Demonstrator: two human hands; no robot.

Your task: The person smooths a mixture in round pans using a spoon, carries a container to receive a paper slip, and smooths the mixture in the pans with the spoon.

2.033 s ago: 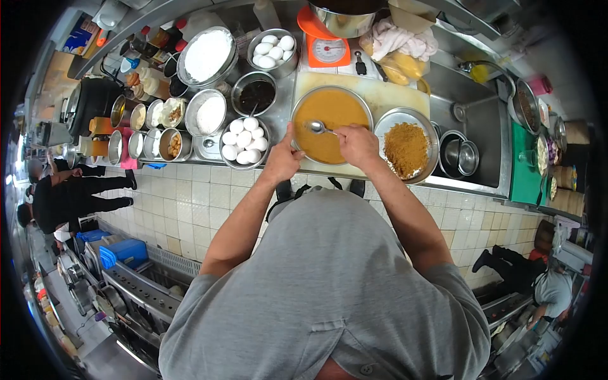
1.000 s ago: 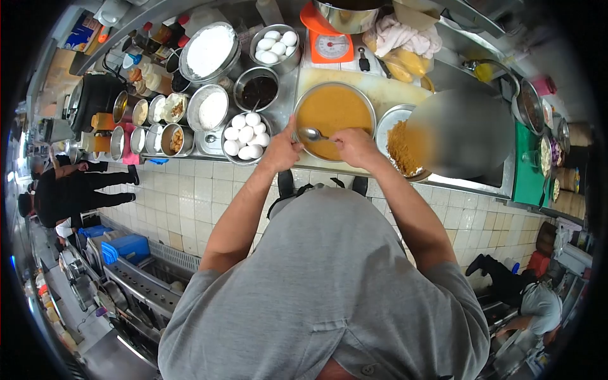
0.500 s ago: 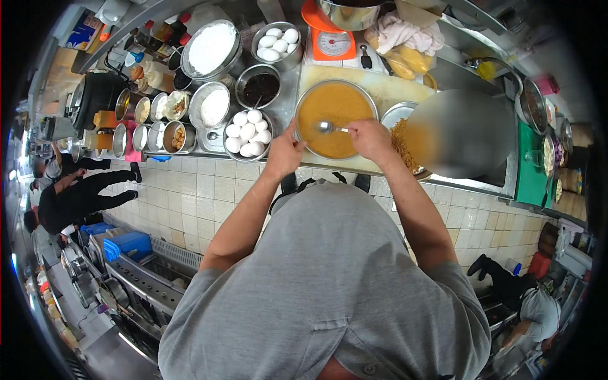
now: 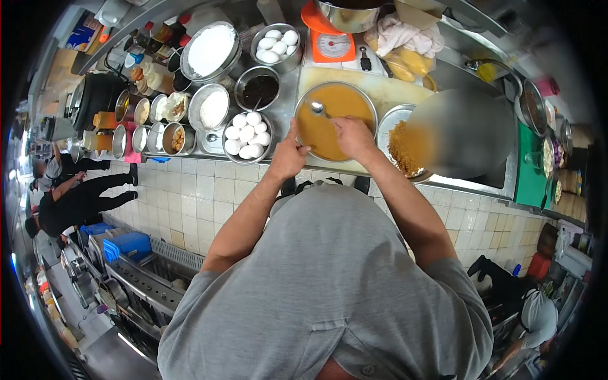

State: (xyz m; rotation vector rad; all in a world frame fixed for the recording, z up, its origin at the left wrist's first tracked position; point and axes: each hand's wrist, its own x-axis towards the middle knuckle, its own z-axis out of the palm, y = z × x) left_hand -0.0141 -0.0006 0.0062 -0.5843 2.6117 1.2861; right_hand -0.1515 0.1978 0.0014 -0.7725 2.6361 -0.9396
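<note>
A round metal bowl of smooth orange-brown mixture (image 4: 329,136) stands on a pale cutting board (image 4: 386,92) at the counter's front. My right hand (image 4: 354,136) is closed on the handle of a metal spoon (image 4: 317,108), whose bowl is at the upper left of the mixture. At the bowl's lower left rim, my left hand (image 4: 289,155) grips the edge, index finger stretched along the outside. To the right is a second metal bowl with brown crumbly powder (image 4: 401,149), partly covered by a grey blur.
Left of my hands are a bowl of white eggs (image 4: 247,136), a bowl of dark liquid (image 4: 257,87) and bowls of white powder (image 4: 209,106). Behind stands an orange scale (image 4: 333,47). People stand far left (image 4: 63,202) and lower right (image 4: 538,313).
The spoon has moved from the middle of the mixture to its upper left, with my right hand shifting slightly left. My left hand stays at the rim.
</note>
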